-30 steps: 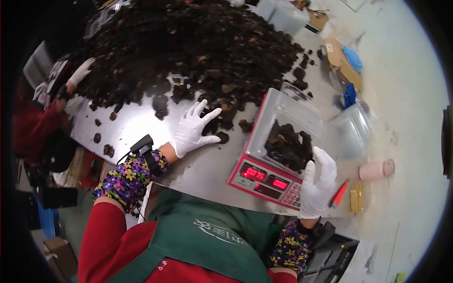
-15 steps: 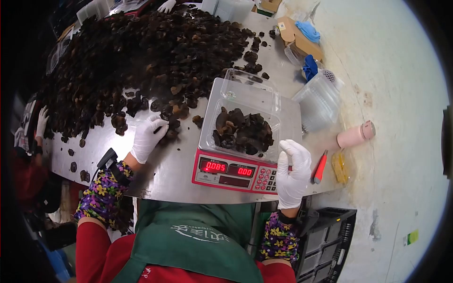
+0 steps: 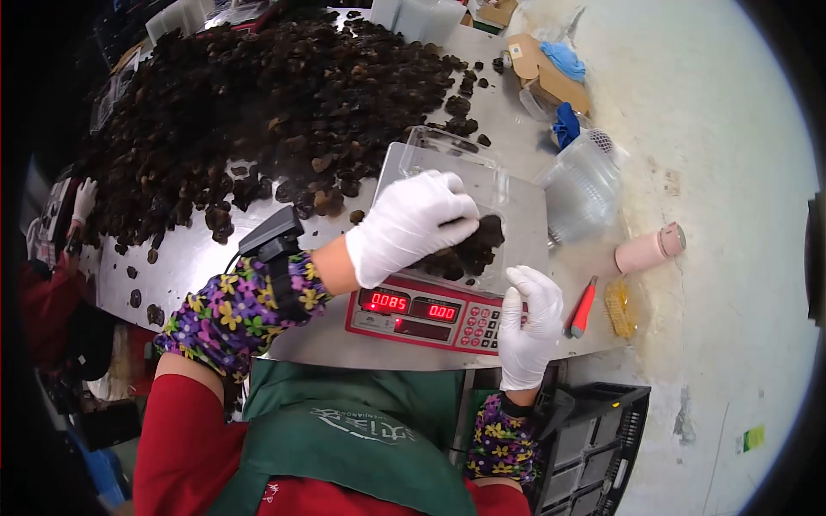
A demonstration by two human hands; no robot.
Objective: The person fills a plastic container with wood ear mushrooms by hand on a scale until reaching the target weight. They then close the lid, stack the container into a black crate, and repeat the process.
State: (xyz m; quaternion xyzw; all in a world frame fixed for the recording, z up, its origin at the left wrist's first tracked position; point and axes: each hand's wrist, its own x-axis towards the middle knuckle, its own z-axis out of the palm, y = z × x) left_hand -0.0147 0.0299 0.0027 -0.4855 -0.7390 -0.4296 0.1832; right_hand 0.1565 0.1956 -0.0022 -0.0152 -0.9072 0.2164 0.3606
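Observation:
My left hand (image 3: 417, 224), in a white glove, is over the clear plastic clamshell box (image 3: 496, 271) on the digital scale (image 3: 366, 322). Its fingers are curled together, and whatever they hold is hidden. Below and beside it, dark wood ear mushrooms (image 3: 483, 245) lie in the box, partly covered by the hand. The lid half (image 3: 443, 155) stands raised behind. My right hand (image 3: 529, 322), also gloved, is at the scale's right front corner beside the keypad, fingers bent and apart from the thumb, with nothing visible in it. The red display reads 0.085 and 0.00.
A large heap of wood ear mushrooms (image 3: 232, 112) covers the metal table's left and back. To the right are stacked clear boxes (image 3: 585, 189), a pink bottle (image 3: 650, 249), a red cutter (image 3: 584, 308) and a yellow brush (image 3: 619, 308). Another person's gloved hand (image 3: 84, 202) shows far left.
My left hand has moved right from the heap's near edge to above the box. My right hand has shifted slightly, its fingers bending more. The display still reads 0.085.

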